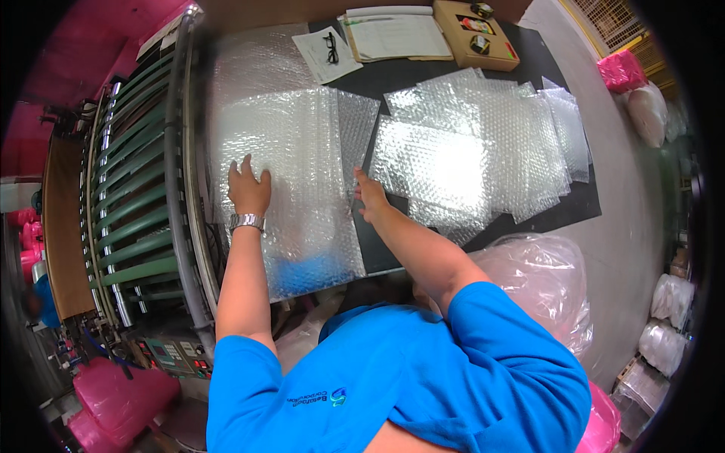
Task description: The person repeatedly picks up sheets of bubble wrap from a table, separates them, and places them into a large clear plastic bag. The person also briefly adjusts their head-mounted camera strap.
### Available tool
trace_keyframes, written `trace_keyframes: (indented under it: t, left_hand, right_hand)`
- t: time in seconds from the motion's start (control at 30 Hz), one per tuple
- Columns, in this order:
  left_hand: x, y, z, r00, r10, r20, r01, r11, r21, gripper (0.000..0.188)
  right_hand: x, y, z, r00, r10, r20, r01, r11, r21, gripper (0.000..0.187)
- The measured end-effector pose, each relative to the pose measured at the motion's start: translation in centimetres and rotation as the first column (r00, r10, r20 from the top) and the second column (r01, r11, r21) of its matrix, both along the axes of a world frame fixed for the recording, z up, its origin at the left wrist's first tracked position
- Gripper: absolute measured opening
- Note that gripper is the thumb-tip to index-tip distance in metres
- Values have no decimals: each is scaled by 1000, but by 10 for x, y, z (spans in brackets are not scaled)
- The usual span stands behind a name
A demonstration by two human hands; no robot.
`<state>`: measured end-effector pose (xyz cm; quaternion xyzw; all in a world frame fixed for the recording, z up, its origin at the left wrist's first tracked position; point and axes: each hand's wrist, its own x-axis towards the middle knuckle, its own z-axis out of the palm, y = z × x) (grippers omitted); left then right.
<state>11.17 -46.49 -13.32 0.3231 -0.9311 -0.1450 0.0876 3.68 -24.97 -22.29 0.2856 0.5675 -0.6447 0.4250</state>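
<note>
A stack of clear bubble wrap sheets point(294, 143) lies on the dark table in front of me. My left hand point(249, 189), with a metal watch at its wrist, rests over the stack's left part, fingers spread. At the stack's right edge is my right hand point(370, 195), its fingers stretched out and holding nothing. A second, loosely fanned pile of bubble wrap pieces point(468, 143) spreads to the right of that hand. Whether each hand presses on the top sheet, I cannot tell.
A machine with green rollers point(140, 189) and a control panel point(177, 355) borders the table on the left. Glasses point(331, 49) lie on a paper beside a clipboard point(396, 36) and a cardboard box point(476, 38) at the back. A clear plastic bag point(532, 283) bulges near my right elbow.
</note>
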Motion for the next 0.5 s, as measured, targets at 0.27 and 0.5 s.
trace_keyframes:
  t: [0.27, 0.5]
  left_hand:
    - [-16, 9, -16, 942, -191, 276, 177, 981, 76, 49]
    - [-25, 30, 10, 977, -187, -103, 200, 971, 129, 38]
  right_hand:
    - [-37, -71, 24, 913, -57, -404, 28, 996, -79, 85]
    - [-46, -43, 27, 834, 128, -537, -117, 992, 53, 72]
